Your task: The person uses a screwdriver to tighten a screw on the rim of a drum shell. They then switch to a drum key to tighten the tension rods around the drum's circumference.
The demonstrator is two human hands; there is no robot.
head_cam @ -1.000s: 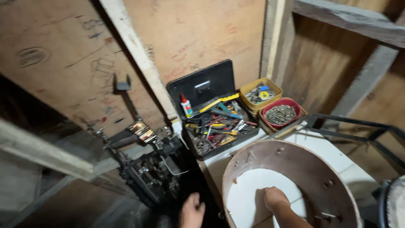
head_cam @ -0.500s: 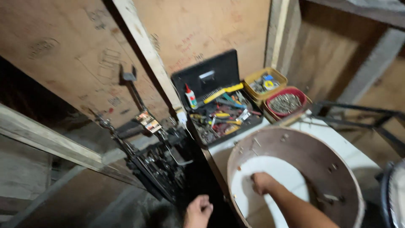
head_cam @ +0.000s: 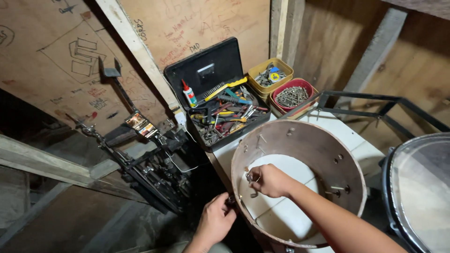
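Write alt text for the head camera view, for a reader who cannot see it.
A person's right hand reaches inside a bare wooden drum shell lying on a white table, while the left hand grips hardware on the shell's outer wall. Behind sit an open black toolbox of hand tools, a yellow tub and a red tub of screws.

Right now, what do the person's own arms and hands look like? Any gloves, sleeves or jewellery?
Both hands are bare, with no gloves. The right hand leads into a forearm that is uncovered along all that shows, so no sleeve is in view. The left hand shows only to the wrist, also uncovered, with a small dark mark at the wrist, too small to make out. No ring, watch or bracelet can be seen.
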